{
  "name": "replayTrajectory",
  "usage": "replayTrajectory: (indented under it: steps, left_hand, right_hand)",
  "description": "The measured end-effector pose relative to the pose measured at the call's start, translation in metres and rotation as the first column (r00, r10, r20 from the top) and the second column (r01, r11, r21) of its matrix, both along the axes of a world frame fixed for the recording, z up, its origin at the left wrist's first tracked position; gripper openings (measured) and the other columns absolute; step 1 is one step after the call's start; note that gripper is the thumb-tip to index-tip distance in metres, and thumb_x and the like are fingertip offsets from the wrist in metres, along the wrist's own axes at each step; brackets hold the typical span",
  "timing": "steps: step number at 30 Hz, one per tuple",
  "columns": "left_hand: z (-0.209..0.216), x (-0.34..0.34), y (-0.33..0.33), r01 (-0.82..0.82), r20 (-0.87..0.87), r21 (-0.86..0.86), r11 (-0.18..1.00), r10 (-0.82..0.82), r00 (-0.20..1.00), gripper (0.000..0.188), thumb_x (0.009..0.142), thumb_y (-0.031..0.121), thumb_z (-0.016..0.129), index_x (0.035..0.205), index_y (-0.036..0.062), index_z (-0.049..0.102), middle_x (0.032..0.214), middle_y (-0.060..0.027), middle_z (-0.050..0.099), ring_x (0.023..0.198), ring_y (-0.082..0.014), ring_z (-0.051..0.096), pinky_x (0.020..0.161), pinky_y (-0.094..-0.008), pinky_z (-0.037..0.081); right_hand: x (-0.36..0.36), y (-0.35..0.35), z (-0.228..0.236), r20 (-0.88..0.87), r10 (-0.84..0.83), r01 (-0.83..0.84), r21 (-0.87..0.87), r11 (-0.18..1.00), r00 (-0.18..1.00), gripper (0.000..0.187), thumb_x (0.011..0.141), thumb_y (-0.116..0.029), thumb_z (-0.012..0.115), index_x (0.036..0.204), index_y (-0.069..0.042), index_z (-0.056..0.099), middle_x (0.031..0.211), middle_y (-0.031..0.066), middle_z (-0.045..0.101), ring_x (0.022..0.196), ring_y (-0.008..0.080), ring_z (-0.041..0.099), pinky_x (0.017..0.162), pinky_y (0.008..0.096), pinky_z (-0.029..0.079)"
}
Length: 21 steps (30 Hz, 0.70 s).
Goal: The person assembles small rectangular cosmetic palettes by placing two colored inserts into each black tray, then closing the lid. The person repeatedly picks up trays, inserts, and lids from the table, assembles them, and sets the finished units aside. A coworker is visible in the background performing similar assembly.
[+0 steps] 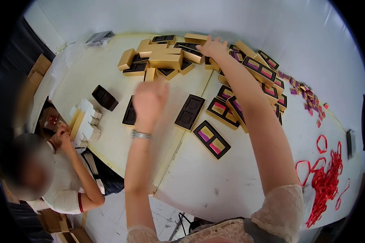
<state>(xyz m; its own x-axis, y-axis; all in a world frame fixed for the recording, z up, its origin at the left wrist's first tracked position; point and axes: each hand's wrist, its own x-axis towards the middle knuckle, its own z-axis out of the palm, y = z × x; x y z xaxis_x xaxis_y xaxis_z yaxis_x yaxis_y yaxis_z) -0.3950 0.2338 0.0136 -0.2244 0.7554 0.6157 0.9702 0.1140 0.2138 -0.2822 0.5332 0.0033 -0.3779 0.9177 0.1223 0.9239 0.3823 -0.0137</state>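
Note:
My left hand (149, 101), with silver bangles at its wrist, is over the middle of the table, smeared by motion. Its fingers are too blurred to read. Partly hidden beside it lies a gold box with a black two-compartment insert (129, 113). My right hand (213, 47) reaches far out to the back of the table, fingers spread, over the piled gold boxes. Nearest to it are a plain gold box (196, 38) and a box with an empty black insert (189, 50). Between my arms lie another empty-insert box (190, 112) and one filled with purple and pink squares (211, 139).
Filled boxes (259, 69) are heaped at the right, beside scattered small wrapped squares (308, 97). Red ribbon loops (327, 178) lie at the right edge. At the left, a co-worker (69, 178) handles something near white folded cartons (86, 123); a stack of dark trays (105, 97) stands close by.

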Motion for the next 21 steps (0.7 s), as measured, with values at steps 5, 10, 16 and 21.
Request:
replayTrajectory:
  steps: [5, 10, 16, 21]
  left_hand:
    - [-0.03, -0.068, -0.006, -0.179, 0.164, -0.137, 0.974, 0.201, 0.966, 0.067, 0.095, 0.057, 0.05, 0.146, 0.0135, 0.045, 0.149, -0.0202, 0.042, 0.136, -0.0387, 0.039, 0.11, -0.0471, 0.036]
    - [-0.038, -0.076, -0.016, -0.096, 0.182, -0.325, 0.941, 0.161, 0.97, 0.07, 0.094, 0.062, 0.049, 0.145, 0.0148, 0.046, 0.151, -0.0116, 0.042, 0.136, -0.0393, 0.037, 0.11, -0.0471, 0.038]
    - [-0.025, -0.06, 0.002, -0.021, 0.365, -0.147, 0.989, 0.074, 0.928, 0.043, 0.093, 0.046, 0.06, 0.109, 0.0071, 0.069, 0.109, -0.0081, 0.064, 0.104, -0.0293, 0.053, 0.092, -0.0401, 0.046]
    - [-0.043, -0.07, 0.0, -0.067, 0.373, -0.05, 0.997, 0.081, 0.924, 0.037, 0.091, 0.038, 0.064, 0.113, 0.008, 0.067, 0.108, -0.0096, 0.063, 0.102, -0.0289, 0.053, 0.091, -0.0401, 0.046]
  right_hand:
    - [-0.017, -0.046, -0.003, 0.065, 0.354, -0.325, -0.269, 0.906, 0.933, 0.05, 0.094, -0.049, 0.047, 0.126, -0.014, 0.065, 0.132, 0.0107, 0.061, 0.117, 0.0333, 0.061, 0.094, 0.0498, 0.049]
    - [0.001, -0.123, 0.006, 0.156, 0.491, -0.445, -0.258, 0.858, 0.857, 0.051, 0.091, -0.049, 0.05, 0.128, -0.015, 0.063, 0.124, 0.0133, 0.065, 0.114, 0.0308, 0.062, 0.093, 0.0497, 0.05]
    - [0.048, -0.068, 0.037, 0.408, 0.44, -0.402, -0.178, 0.898, 0.8, 0.075, 0.076, -0.037, 0.068, 0.145, -0.021, 0.046, 0.14, 0.0096, 0.054, 0.131, 0.033, 0.047, 0.109, 0.0568, 0.032]
    - [0.031, -0.055, 0.036, 0.436, 0.511, -0.423, -0.289, 0.859, 0.74, 0.061, 0.068, -0.017, 0.074, 0.127, -0.011, 0.059, 0.126, 0.0156, 0.06, 0.121, 0.0338, 0.055, 0.098, 0.0486, 0.047]
